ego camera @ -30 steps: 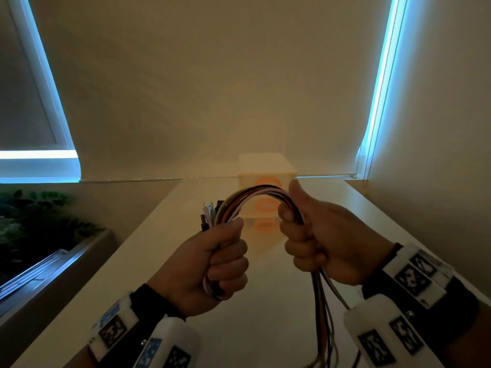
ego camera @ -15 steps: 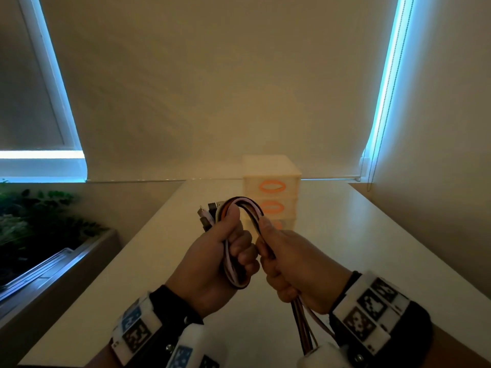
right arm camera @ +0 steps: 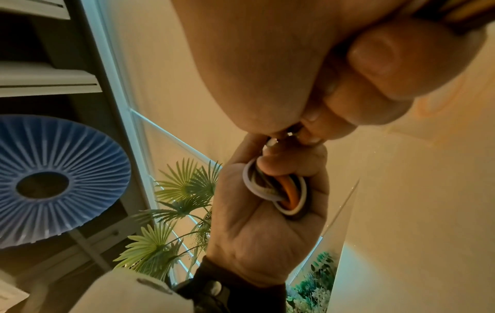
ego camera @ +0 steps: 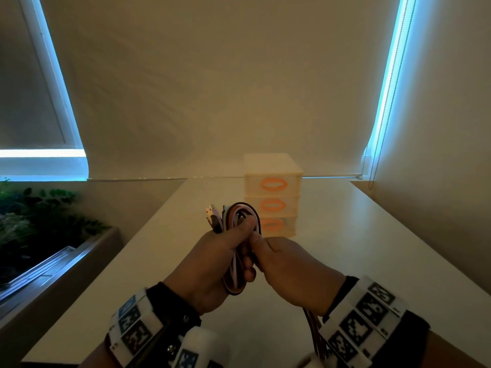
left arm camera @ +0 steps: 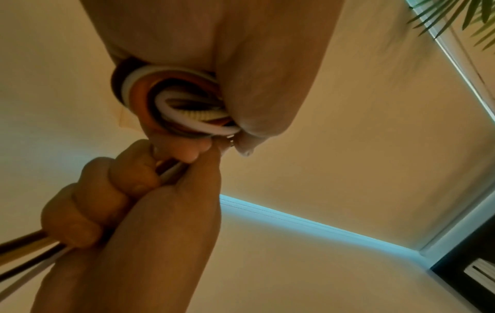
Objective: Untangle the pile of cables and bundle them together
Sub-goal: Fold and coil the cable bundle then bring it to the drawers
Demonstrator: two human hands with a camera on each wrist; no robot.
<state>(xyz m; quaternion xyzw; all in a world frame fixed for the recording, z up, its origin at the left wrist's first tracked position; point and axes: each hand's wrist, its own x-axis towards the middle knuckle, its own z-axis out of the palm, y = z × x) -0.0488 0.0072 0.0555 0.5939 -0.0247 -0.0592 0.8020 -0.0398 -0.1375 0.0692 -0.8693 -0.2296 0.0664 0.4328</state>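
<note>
The cables (ego camera: pixel 240 221) vanish inside the left hand (ego camera: pixel 212 266), and the right hand (ego camera: pixel 289 274) swallows the rest; their tails run off the bottom edge, plug types too small to tell.

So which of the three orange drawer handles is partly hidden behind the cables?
The bottom handle: the cables held by the left hand and right hand cover its left end. The top handle and middle handle show whole.

head: looking forward and down over the surface (ego camera: pixel 345 261) | left wrist: looking up, very near the cables (left arm camera: pixel 171 101) | right wrist: looking up, very near | all sharing cables
</note>
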